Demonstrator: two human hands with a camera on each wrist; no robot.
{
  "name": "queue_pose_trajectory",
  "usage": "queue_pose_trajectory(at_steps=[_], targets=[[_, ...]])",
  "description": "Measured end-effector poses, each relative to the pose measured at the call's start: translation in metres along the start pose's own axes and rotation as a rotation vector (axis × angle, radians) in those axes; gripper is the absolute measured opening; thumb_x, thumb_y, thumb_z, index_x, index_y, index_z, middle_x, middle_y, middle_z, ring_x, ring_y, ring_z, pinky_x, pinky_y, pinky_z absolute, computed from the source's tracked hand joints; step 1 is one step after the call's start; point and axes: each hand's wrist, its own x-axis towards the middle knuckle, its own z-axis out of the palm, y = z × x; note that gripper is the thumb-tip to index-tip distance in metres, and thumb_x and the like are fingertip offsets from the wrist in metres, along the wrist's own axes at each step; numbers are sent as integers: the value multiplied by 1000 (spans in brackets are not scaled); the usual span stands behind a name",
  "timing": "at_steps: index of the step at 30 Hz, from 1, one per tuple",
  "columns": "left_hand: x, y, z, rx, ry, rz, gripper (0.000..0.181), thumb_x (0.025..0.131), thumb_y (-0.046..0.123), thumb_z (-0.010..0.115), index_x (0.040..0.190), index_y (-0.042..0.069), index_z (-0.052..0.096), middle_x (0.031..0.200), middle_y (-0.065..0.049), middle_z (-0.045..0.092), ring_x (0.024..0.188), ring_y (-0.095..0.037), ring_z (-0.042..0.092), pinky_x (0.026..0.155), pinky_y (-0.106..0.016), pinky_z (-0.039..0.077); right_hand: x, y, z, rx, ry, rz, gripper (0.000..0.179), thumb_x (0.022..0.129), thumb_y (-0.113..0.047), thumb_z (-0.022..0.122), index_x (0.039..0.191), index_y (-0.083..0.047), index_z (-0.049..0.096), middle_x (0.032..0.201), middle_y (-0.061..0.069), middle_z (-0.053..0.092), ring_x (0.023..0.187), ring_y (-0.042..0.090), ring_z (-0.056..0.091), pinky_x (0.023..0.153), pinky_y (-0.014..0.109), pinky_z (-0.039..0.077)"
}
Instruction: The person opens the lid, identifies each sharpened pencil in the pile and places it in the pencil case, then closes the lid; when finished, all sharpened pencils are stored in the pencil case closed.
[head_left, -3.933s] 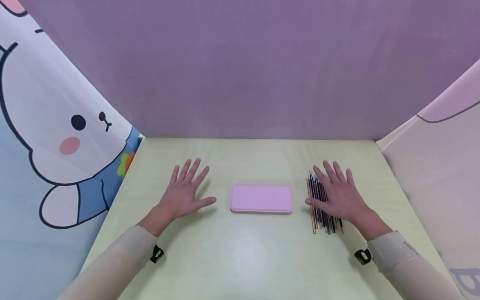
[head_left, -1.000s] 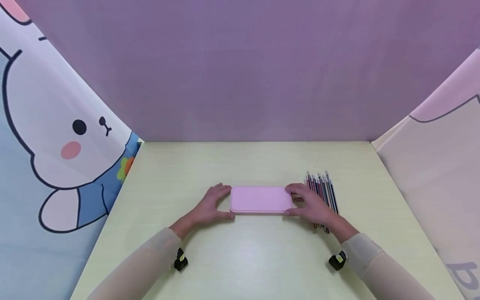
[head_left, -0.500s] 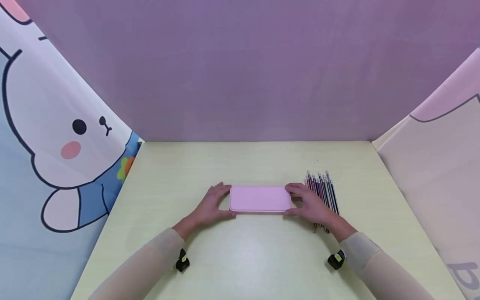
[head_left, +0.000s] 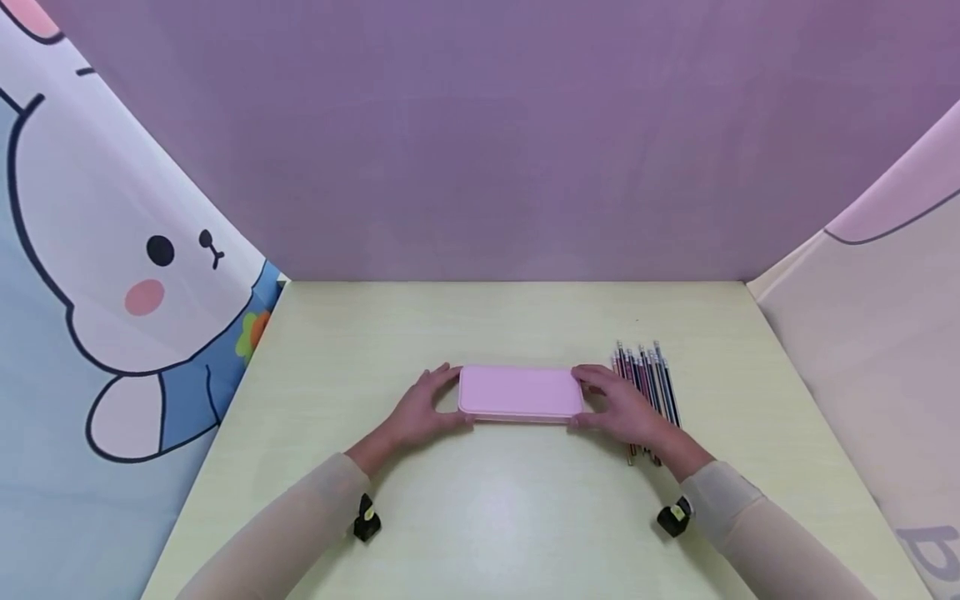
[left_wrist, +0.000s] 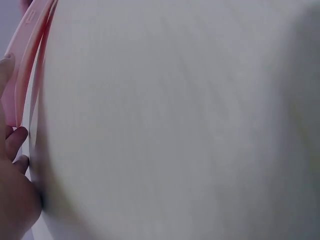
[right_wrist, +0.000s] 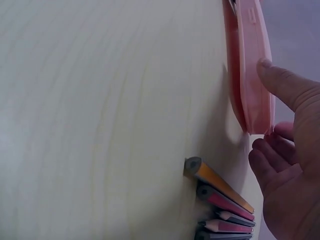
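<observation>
A flat pink pencil case point(head_left: 520, 392) lies lengthwise across the middle of the table. My left hand point(head_left: 420, 412) grips its left end, thumb at the front corner and fingers at the back corner. At the right end, my right hand point(head_left: 624, 410) holds it in the same way. Along the case's front side a narrow gap shows in the left wrist view; whether the lid is raised or the case is lifted, I cannot tell. Several pencils point(head_left: 651, 379) lie in a bundle under and beside my right hand, which partly hides them.
The pale wooden table point(head_left: 480, 517) ends at a purple backdrop point(head_left: 510, 142). A bear-like cartoon cloth point(head_left: 135, 233) hangs on the left, and a pale cloth point(head_left: 877, 350) on the right. Each wrist bears a small black camera point(head_left: 367, 518).
Both hands came inward from lying spread apart and took hold of the case's two ends. Over the last half second, the case has shifted only slightly upward in the head view.
</observation>
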Motion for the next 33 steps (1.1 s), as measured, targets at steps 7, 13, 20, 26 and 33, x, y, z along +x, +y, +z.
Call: queue_pose_trajectory(at_steps=[7,13,20,26,33], targets=[[0,0,-3,-66,-2,-23,94,77,62,83,157,33,42,170,-6,26,157,-44,11,124,-67,12,0,-2,-1,-2,1,-48,86,79,-30,90,151,-5,49,159,15,44,139,41,50,116,58,40],[1,1,-3,-76,3,-16,92,79,61,82,157,30,43,169,-7,27,157,-44,13,125,-66,11,4,1,-2,-21,51,-69,72,80,-35,88,142,-11,61,153,8,52,141,39,47,117,61,38],[1,0,-3,-109,4,-41,89,80,63,79,156,30,45,169,-7,27,157,-45,12,124,-67,11,5,0,-3,-11,91,-78,59,82,-36,86,134,-15,68,144,6,62,134,36,55,113,59,43],[0,2,-4,-129,5,-58,93,76,64,82,155,30,46,169,-5,27,157,-45,11,124,-68,10,5,-3,-5,4,87,-85,58,82,-36,87,132,-12,69,142,7,63,134,36,55,113,59,43],[-1,4,-3,-111,15,-87,95,75,65,83,155,30,46,169,-3,29,157,-44,12,123,-69,13,9,-3,-4,-50,97,-122,58,80,-37,87,128,-10,71,137,6,66,130,34,59,112,58,44]])
